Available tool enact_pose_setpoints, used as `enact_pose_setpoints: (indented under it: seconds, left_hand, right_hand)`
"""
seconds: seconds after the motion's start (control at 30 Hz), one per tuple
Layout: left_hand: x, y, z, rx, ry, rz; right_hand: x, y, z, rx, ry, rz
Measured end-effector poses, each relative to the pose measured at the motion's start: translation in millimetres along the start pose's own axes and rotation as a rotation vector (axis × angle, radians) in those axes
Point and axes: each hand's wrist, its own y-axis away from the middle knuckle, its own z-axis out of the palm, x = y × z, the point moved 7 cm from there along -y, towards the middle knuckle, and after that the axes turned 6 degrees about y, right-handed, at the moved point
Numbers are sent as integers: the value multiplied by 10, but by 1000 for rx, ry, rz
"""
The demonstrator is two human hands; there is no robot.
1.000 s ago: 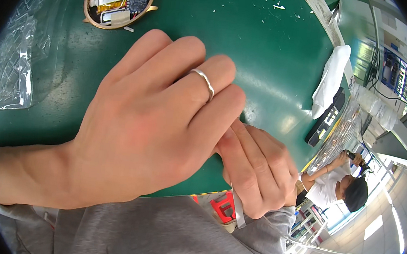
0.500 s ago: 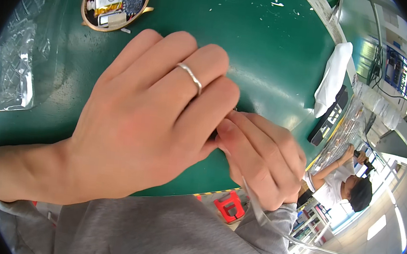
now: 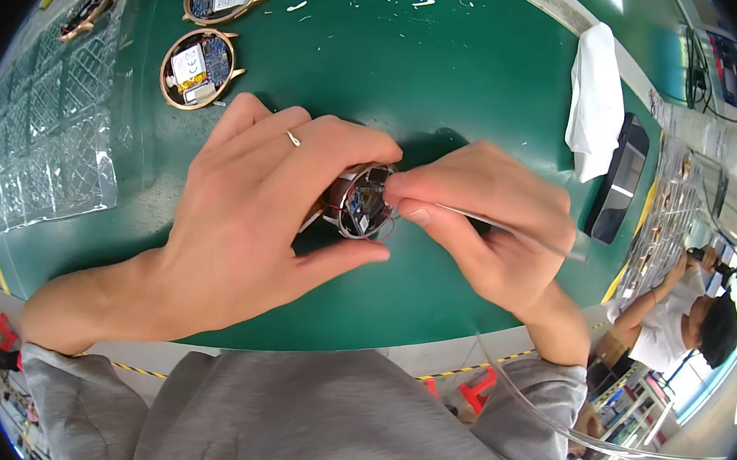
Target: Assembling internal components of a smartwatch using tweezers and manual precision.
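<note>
Hands parted, round module [image 3: 360,203] exposed, maybe wired

Small round open device [image 3: 360,204], circuitry exposed; tilted above green mat.

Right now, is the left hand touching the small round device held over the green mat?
Touching. The head view shows the left hand pinching the small round device, with fingertips over its top edge and the thumb pressed under it; no gap shows.

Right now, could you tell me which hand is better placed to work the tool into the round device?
Probably the right hand: it holds the thin metal tool at the round device, which the left hand grips.
</note>
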Motion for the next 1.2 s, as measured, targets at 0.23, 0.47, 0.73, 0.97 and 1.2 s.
enact_pose_setpoints:
  seconds: [0.23,0.47,0.73,0.97,1.2]
  left_hand:
    - [61,-52,0,-52,-51,-10]
    - [14,-37,-7,-30,-27,-57]
    - [-26,12,-36,-20,-13,-98]
    - [-55,27,-21,-33,26,-104]
    - [-75,45,-37,-38,27,-118]
  right_hand:
    - [102,-24,-86,-127,-316,110]
    - [-55,68,-68,-11,44,-237]
    - [-139,62,29,-34,138,-204]
    - [-123,79,58,-57,195,-233]
    - [-139,65,94,-57,222,-271]
